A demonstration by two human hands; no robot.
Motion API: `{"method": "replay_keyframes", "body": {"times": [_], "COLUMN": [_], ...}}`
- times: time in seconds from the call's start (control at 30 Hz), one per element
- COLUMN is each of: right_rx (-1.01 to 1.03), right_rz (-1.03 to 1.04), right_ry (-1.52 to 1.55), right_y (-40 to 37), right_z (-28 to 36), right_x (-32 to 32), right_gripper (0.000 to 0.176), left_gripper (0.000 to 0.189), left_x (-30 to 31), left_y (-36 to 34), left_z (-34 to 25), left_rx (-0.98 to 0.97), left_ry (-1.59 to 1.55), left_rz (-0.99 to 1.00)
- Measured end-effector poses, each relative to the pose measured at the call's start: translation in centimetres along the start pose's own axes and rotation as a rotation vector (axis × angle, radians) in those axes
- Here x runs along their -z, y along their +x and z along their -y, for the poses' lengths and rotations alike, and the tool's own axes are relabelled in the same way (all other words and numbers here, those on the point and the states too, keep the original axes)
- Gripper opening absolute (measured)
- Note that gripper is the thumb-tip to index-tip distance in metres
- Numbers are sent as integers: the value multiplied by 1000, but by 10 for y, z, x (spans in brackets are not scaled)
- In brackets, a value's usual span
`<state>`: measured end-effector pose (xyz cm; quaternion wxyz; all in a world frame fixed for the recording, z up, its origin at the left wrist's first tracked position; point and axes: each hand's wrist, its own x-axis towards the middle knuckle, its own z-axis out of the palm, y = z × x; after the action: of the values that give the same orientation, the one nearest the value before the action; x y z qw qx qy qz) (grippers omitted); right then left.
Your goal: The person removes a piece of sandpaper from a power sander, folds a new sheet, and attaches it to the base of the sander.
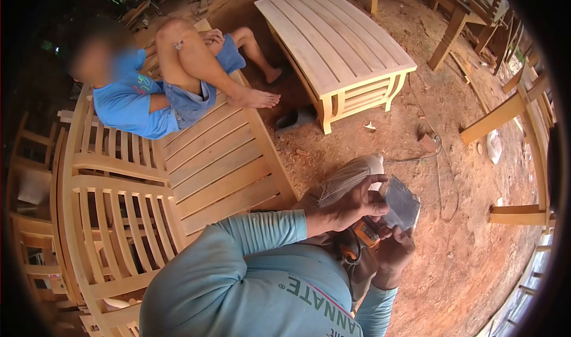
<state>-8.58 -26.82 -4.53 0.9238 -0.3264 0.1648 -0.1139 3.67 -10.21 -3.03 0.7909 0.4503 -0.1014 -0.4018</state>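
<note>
A dark grey piece of sandpaper [401, 205] with a paler edge is held up in front of my body. My left hand [357, 205] pinches its left side, the thumb on the face and a finger stretched along the top. At its lower edge my right hand [395, 251] grips it with bent fingers. Just below and between the hands, an orange and black power tool [367, 234] rests by my lap, partly hidden by my hands and with a dark cord at its side.
Left stands a slatted wooden bench [220, 164], where another person in a blue shirt [128, 96] sits with bent legs. Ahead is a slatted wooden table [336, 36]. A wooden frame [499, 117] stands right. A cable [443, 188] and a small block [428, 143] lie on the dirt floor.
</note>
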Motion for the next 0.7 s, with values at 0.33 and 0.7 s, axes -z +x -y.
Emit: {"method": "replay_keyframes", "body": {"times": [0.33,0.7], "right_rx": [-16,4], "right_rz": [4,110], "right_ry": [58,54], "right_y": [1,4], "right_z": [11,6], "right_x": [8,23], "right_gripper": [56,40], "left_gripper": [75,67], "left_x": [5,11], "left_y": [-1,-5], "left_z": [-6,-1], "left_rx": [2,38], "left_ry": [-23,-78], "left_rz": [-18,-110]}}
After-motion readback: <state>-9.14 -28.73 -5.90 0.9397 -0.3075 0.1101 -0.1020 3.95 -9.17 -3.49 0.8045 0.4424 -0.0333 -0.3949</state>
